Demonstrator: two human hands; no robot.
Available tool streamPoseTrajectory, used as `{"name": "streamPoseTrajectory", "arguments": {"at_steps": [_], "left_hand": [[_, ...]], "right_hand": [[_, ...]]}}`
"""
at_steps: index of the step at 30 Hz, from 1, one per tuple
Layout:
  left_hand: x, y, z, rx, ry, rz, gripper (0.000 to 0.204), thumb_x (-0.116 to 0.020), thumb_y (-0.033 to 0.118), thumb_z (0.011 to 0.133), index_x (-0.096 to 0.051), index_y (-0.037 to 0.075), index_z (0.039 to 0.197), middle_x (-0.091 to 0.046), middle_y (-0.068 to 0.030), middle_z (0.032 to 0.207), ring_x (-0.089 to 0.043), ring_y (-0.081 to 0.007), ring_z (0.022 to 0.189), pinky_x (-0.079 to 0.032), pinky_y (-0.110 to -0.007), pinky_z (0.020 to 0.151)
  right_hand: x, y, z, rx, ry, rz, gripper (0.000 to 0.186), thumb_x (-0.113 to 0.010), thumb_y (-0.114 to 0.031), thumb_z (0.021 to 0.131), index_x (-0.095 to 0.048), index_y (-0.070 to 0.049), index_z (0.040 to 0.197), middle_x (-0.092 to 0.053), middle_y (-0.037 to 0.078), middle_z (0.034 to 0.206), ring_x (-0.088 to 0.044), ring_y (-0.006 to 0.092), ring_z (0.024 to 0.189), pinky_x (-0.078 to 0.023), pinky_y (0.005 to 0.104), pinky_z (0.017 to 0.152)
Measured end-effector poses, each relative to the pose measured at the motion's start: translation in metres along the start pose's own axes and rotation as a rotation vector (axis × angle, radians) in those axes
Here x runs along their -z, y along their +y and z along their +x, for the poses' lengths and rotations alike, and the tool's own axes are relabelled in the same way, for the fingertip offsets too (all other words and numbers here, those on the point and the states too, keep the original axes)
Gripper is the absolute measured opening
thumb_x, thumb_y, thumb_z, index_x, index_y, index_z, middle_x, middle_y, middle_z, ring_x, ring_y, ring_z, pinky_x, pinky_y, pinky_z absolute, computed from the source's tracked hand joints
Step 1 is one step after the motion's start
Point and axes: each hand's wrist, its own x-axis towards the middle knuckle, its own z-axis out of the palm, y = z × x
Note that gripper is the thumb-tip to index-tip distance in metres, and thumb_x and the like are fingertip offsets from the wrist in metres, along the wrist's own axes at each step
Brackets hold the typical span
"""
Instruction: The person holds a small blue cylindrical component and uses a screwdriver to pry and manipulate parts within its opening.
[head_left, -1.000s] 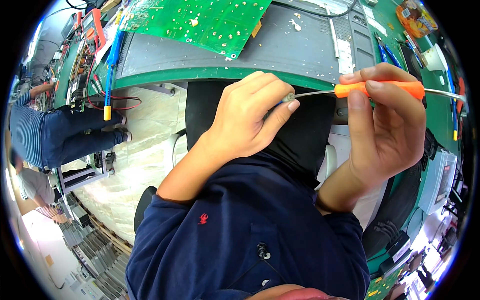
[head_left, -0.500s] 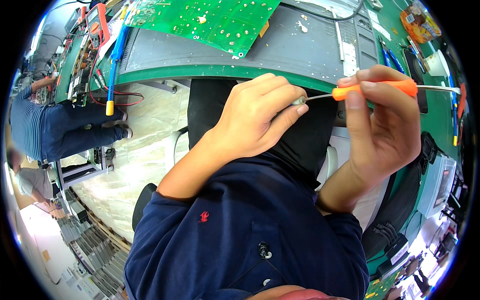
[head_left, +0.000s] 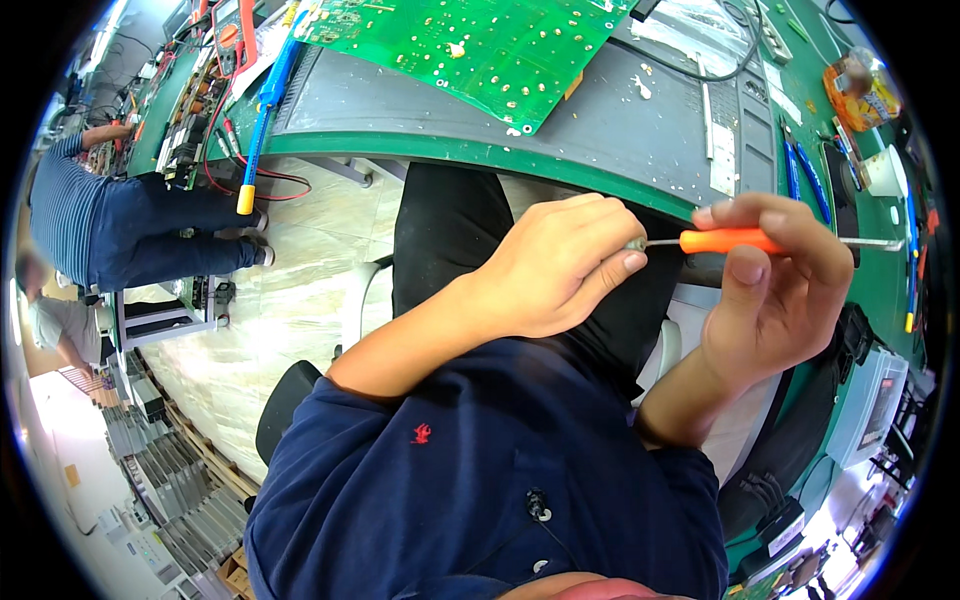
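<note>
An orange-handled screwdriver (head_left: 715, 241) lies level between my two hands, over my lap and just off the table's front edge. Metal shaft shows at both ends of its handle. My right hand (head_left: 785, 285) holds the handle loosely, thumb below and fingers above. The left end of the shaft meets a small greyish round-ended piece (head_left: 637, 243), gripped between the thumb and curled fingers of my left hand (head_left: 565, 265). Most of that piece is hidden inside the hand, so its kind cannot be made out.
A green circuit board (head_left: 480, 60) lies on the grey mat (head_left: 400, 110). Left of it are a blue tool with a yellow end (head_left: 252, 165) and a red multimeter (head_left: 235, 38). Blue-handled tools (head_left: 805, 175) and a white cup (head_left: 884, 172) lie right. A co-worker (head_left: 130, 215) stands at left.
The view has shifted, and both hands sit further right and lower in it. The fingers of my right hand have loosened around the screwdriver handle, the thumb dropping lower.
</note>
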Motion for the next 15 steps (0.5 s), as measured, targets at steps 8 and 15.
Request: {"name": "streamPoseTrajectory", "arguments": {"at_steps": [8,15], "left_hand": [[-0.0001,-0.0033,-0.0007,-0.032,0.005,0.019,0.007,-0.058,0.006,0.084,-0.055,0.001,0.086,-0.051,-0.0123,0.071,-0.052,-0.0302,0.064,-0.041,-0.037,0.056],[-0.0014,-0.0022,-0.0017,-0.021,0.010,0.001,0.006,-0.058,0.004,0.083,-0.054,0.000,0.085,-0.051,-0.0128,0.070,-0.052,-0.0310,0.064,-0.042,-0.038,0.056]], "right_hand": [[0.0106,-0.0009,0.0006,-0.096,0.164,-0.301,0.024,-0.080,-0.003,0.070,-0.058,0.000,0.078,-0.061,0.005,0.069,-0.055,0.0097,0.061,-0.042,0.0190,0.059],[0.0081,0.0042,0.0001,-0.049,0.164,-0.316,0.025,-0.081,-0.004,0.069,-0.057,-0.002,0.076,-0.055,0.000,0.065,-0.046,0.0068,0.056,-0.034,0.0167,0.053]]}}
